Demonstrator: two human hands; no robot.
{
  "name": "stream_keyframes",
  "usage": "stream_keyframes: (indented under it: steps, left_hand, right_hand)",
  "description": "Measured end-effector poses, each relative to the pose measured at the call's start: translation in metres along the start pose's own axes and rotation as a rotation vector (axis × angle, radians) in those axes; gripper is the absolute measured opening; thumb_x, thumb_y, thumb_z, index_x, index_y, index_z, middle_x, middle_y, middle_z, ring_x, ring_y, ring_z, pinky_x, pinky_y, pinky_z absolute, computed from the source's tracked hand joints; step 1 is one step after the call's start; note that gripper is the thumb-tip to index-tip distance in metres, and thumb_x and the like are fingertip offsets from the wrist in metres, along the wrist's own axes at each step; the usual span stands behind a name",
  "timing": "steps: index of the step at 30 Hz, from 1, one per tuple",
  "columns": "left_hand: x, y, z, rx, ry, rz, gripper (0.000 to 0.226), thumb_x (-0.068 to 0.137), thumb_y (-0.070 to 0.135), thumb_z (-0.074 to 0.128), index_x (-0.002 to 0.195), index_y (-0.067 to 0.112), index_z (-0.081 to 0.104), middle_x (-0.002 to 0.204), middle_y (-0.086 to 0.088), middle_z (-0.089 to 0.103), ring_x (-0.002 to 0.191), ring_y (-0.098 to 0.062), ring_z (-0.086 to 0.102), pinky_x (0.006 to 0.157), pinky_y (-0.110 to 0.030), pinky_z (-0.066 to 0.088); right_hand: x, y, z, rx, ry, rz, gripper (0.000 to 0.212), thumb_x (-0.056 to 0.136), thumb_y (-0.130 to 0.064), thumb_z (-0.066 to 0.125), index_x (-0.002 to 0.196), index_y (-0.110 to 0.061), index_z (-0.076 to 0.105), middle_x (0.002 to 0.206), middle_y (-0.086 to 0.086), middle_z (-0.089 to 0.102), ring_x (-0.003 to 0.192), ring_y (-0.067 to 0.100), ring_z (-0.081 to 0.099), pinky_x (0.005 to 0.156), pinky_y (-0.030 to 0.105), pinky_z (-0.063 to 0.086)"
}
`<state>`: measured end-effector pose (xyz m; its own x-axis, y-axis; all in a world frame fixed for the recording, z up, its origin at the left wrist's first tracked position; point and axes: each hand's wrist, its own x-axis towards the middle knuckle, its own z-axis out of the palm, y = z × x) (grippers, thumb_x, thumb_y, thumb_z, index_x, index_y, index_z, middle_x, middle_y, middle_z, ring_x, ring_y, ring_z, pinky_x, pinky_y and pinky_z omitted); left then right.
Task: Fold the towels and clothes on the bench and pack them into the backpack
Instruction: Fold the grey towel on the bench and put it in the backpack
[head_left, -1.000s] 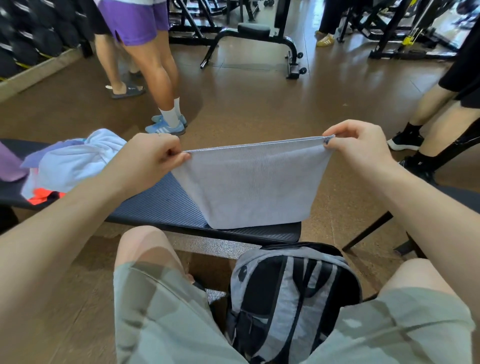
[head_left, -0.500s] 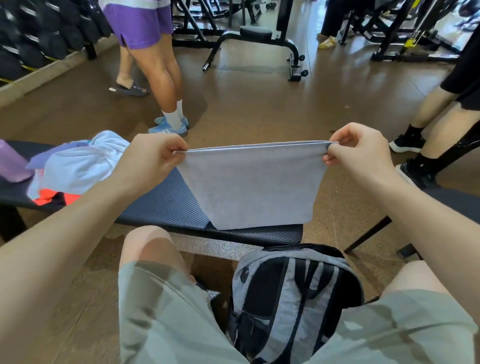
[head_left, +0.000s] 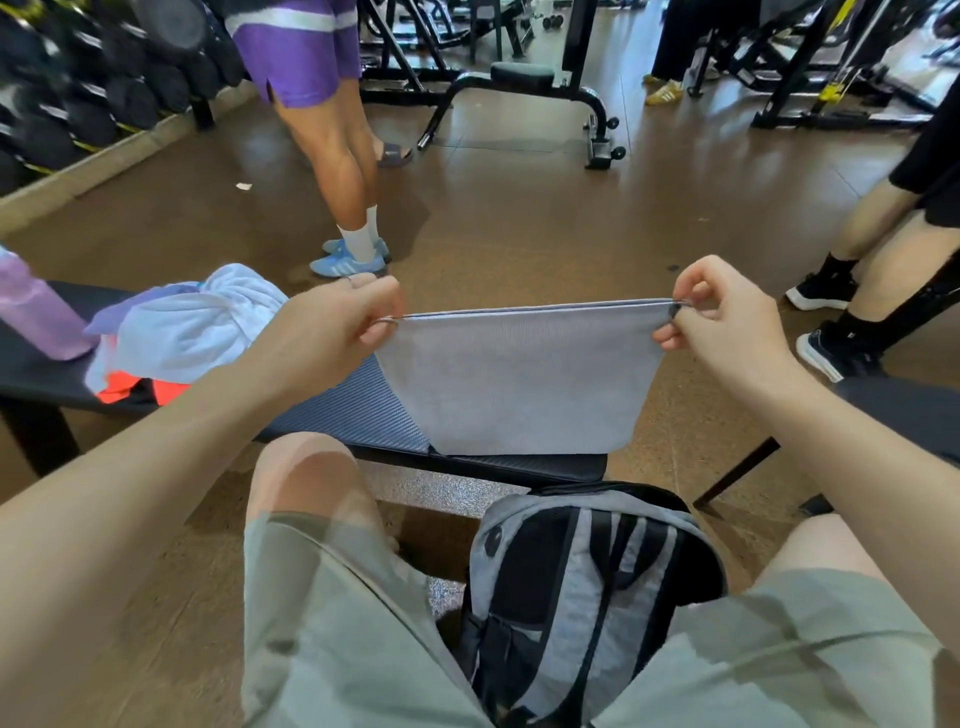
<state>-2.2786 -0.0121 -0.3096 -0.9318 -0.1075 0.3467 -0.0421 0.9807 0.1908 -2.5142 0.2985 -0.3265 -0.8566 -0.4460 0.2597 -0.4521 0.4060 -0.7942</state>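
Note:
A grey towel (head_left: 519, 379), doubled over, hangs stretched between my hands above the black bench (head_left: 343, 410); its lower edge touches the bench pad. My left hand (head_left: 332, 327) grips the towel's top left corner. My right hand (head_left: 722, 322) pinches the top right corner. A pile of unfolded clothes (head_left: 187, 327), white, lilac and orange, lies on the bench to the left. The grey and black backpack (head_left: 587, 592) stands on the floor between my knees, just below the bench's near edge.
A pink bottle (head_left: 36, 312) stands on the bench's left end. A person in purple shorts (head_left: 306, 57) stands beyond the bench. Another person's legs (head_left: 872, 270) are at the right. A dumbbell rack (head_left: 78, 88) and gym machines (head_left: 524, 88) fill the back.
Both hands hold the towel taut as before, with the right hand's fingers regripped at its corner. The view has tilted, and the standing person shifted slightly.

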Motion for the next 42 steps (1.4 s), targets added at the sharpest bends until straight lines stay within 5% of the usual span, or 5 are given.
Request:
stream_keyframes:
  steps: [8,19,30,35,42]
  left_hand:
    - [-0.006,-0.015,0.005,0.146,-0.145,0.109,0.022,0.102,0.024,0.031,0.108,0.021,0.051,0.098,-0.002,0.044,0.068,-0.029,0.051,0.054,-0.044,0.051]
    - [0.007,-0.028,0.009,-0.204,-0.047,-0.131,0.015,0.087,0.011,0.077,0.081,0.018,0.065,0.076,0.006,0.064,0.071,-0.012,0.060,0.067,-0.035,0.052]
    - [0.047,-0.027,0.014,-0.458,-0.125,-0.323,0.019,0.085,0.018,0.081,0.073,0.016,0.067,0.070,0.000,0.070,0.057,-0.002,0.054,0.053,-0.011,0.042]
    - [0.060,-0.032,0.017,-0.493,-0.116,-0.315,0.018,0.086,0.014,0.080,0.084,0.020,0.063,0.066,0.000,0.061,0.057,-0.009,0.051,0.054,-0.023,0.042]
    - [0.071,-0.037,0.023,-0.249,-0.159,-0.237,0.014,0.088,0.020,0.077,0.079,0.026,0.069,0.068,0.006,0.064,0.063,-0.009,0.056,0.061,-0.031,0.047]
  right_hand:
    - [0.007,0.002,0.008,-0.159,-0.089,-0.148,0.025,0.087,0.006,0.050,0.086,-0.016,0.062,0.096,0.006,0.063,0.067,0.009,0.072,0.072,0.032,0.062]
    - [0.022,0.005,0.001,-0.228,-0.126,-0.118,0.012,0.083,-0.004,0.061,0.076,-0.014,0.061,0.064,0.000,0.069,0.056,0.005,0.066,0.055,0.012,0.046]
    - [0.047,0.020,-0.008,-0.335,-0.100,-0.149,0.009,0.089,-0.009,0.058,0.093,-0.016,0.060,0.082,-0.004,0.063,0.072,0.011,0.059,0.061,0.021,0.042]
    - [0.061,0.028,-0.003,-0.453,-0.143,-0.207,0.023,0.092,-0.006,0.053,0.101,-0.015,0.072,0.091,0.002,0.061,0.084,0.018,0.056,0.076,0.029,0.040]
    - [0.066,0.026,-0.004,-0.410,-0.136,-0.073,0.025,0.086,-0.003,0.049,0.087,-0.018,0.069,0.070,-0.001,0.068,0.068,0.011,0.067,0.064,0.018,0.043]
